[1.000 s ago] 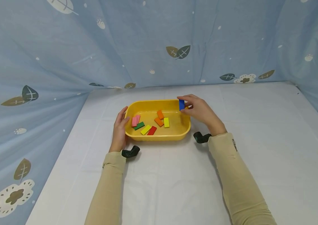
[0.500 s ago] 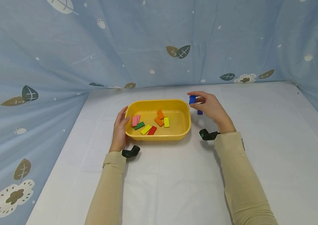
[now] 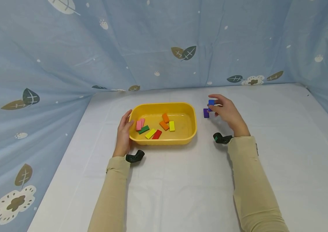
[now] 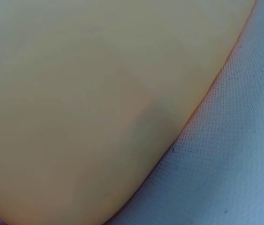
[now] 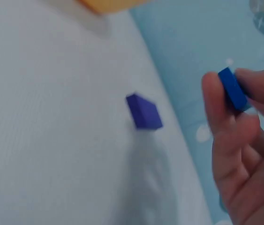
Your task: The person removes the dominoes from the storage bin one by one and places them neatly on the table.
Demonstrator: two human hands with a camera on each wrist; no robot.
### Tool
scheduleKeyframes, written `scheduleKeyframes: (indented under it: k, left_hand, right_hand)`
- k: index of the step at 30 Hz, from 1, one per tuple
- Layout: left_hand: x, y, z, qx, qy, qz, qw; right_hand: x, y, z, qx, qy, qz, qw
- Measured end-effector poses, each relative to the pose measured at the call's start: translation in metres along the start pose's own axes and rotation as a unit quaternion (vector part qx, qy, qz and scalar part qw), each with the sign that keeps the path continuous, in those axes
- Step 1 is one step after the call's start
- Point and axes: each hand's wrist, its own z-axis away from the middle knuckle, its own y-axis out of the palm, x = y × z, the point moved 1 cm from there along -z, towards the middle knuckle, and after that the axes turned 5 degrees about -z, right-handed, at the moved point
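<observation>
My right hand (image 3: 227, 111) pinches a small blue block (image 3: 211, 102) above the table, to the right of the yellow tray (image 3: 164, 142). In the right wrist view the blue block (image 5: 233, 89) sits between thumb and fingertips. Close by it, a purple block (image 3: 206, 113) stands on its own on the white cloth; the right wrist view shows this purple block (image 5: 146, 112) apart from the hand. My left hand (image 3: 123, 132) grips the tray's left side, thumb over the rim, fingers partly hidden outside. The tray wall (image 4: 99, 103) fills most of the left wrist view.
Inside the tray lie pink blocks (image 3: 139, 125), a green block (image 3: 143, 129), yellow blocks (image 3: 171, 126), a red block (image 3: 156, 134) and orange blocks (image 3: 164, 125). A blue patterned curtain (image 3: 152, 42) hangs behind the white-covered table (image 3: 175, 187).
My right hand has moved right with the blue block, from the tray's right rim to over the table by the purple block, which has come into view. The left hand has stayed still.
</observation>
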Motion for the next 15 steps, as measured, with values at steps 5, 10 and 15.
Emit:
scheduleKeyframes:
  k: [5, 10, 15]
  left_hand:
    - [0.011, -0.003, -0.007, -0.002, -0.007, 0.002, 1.0]
    - [0.016, -0.003, -0.01, -0.006, 0.0, 0.002, 1.0]
    - [0.017, -0.005, -0.008, -0.01, 0.004, 0.001, 0.9999]
  right_hand:
    - [-0.007, -0.007, 0.001, -0.001, 0.032, 0.008, 0.9994]
    - [-0.012, -0.009, 0.002, 0.011, 0.058, 0.003, 0.9982]
    - [-0.019, -0.005, -0.003, 0.046, 0.101, 0.003, 0.9938]
